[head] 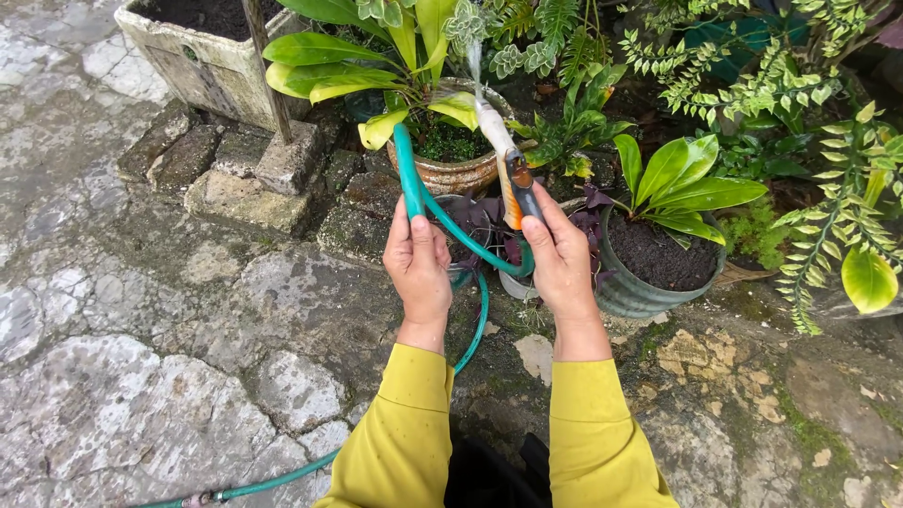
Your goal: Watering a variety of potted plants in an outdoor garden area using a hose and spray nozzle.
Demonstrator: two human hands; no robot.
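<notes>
1. Spray nozzle (pixel 503 162): pale barrel with an orange-and-dark handle, held up at centre frame and tilted away from the person toward the plants. A thin jet of water (pixel 474 58) leaves its tip and rises into the foliage.
2. Right hand (pixel 562 259): clenched round the nozzle's handle, thumb laid along its top.
3. Green hose (pixel 410 174): bends up in a loop between the two hands, curves under to meet the nozzle, then drops past the left wrist and trails across the paving to the lower left edge, where a coupling shows.
4. Left hand (pixel 419 263): grasping the hose just below the top of the loop, fingers wrapped, thumb pointing up. Both arms wear yellow sleeves (pixel 404 433).
5. Brown ceramic pot (pixel 458 172): directly behind the nozzle, with broad yellow-green leaves; the jet passes above it.
6. Grey round pot (pixel 640 287): just right of the right hand, filled with dark soil, holding a broad-leaved green plant.
7. Dark purple-leaved plant (pixel 484 221): low between the hands, partly hidden by the hose.
8. Rectangular concrete planter (pixel 202 66): upper left, raised on mossy stone blocks (pixel 249 179).
9. Ferns (pixel 752 85): fill the upper right.
10. Ground: wet, irregular stone paving (pixel 141 376) with moss in the joints.
</notes>
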